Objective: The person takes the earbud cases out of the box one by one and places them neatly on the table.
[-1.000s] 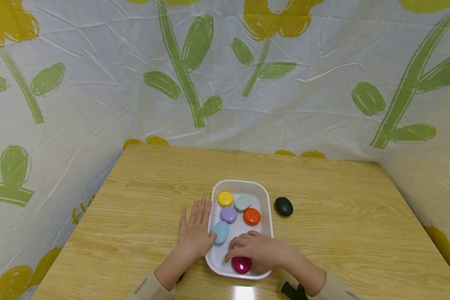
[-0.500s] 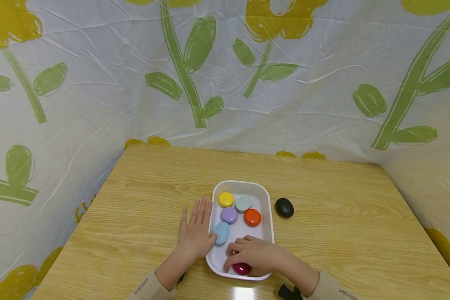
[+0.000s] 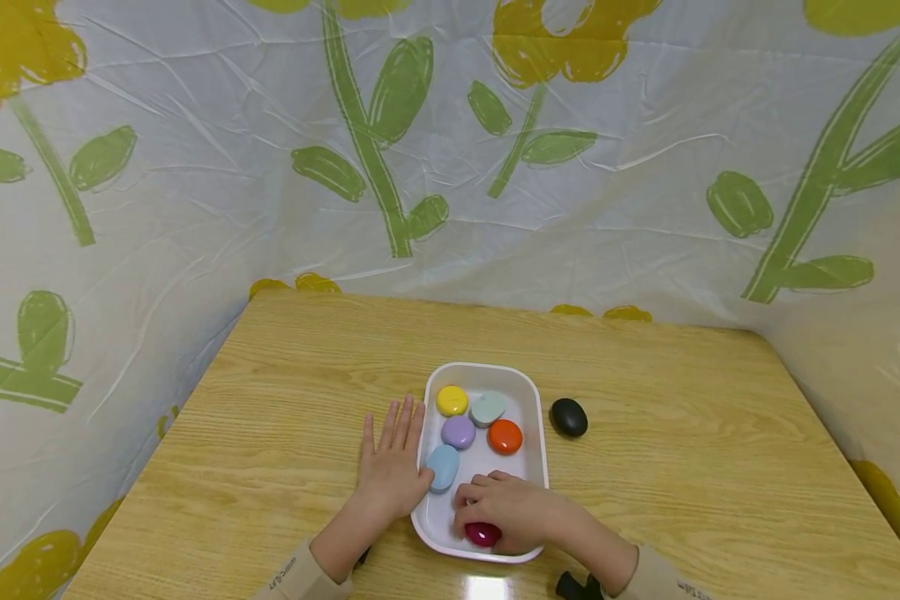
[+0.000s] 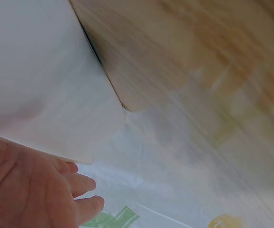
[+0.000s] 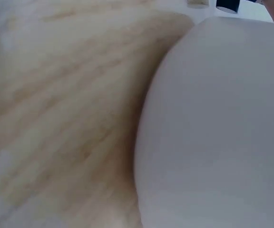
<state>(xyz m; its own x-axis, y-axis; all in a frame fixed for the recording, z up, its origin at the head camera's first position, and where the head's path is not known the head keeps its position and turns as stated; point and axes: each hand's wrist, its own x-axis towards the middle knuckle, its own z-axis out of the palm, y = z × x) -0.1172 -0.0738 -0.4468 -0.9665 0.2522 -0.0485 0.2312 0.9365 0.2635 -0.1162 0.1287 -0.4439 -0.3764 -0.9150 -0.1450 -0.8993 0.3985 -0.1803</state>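
Observation:
A white tray (image 3: 537, 450) lies on the wooden table in the head view. My right hand (image 3: 512, 510) reaches into its near end, fingers and thumb curled round a glossy magenta pebble (image 3: 483, 534) that they partly cover. Flat along the tray's left side, my left hand (image 3: 392, 473) has straight fingers, and its thumb crosses the rim beside a light blue pebble (image 3: 443, 468). Also in the tray are a lilac pebble (image 3: 458, 432), a yellow pebble (image 3: 452, 401), a pale green pebble (image 3: 487, 409) and an orange-red pebble (image 3: 505, 437). The left wrist view shows the left hand (image 4: 32, 185) against the tray's outer wall (image 4: 51, 80).
A black pebble (image 3: 568, 417) lies on the table (image 3: 667, 408) to the right of the tray. Behind and beside the table hangs a white sheet (image 3: 630, 208) printed with flowers. The tray wall (image 5: 218, 123) fills much of the right wrist view.
My right fingers have closed further round the magenta pebble, covering more of it. The left hand and the other pebbles stay put; the head view has shifted slightly.

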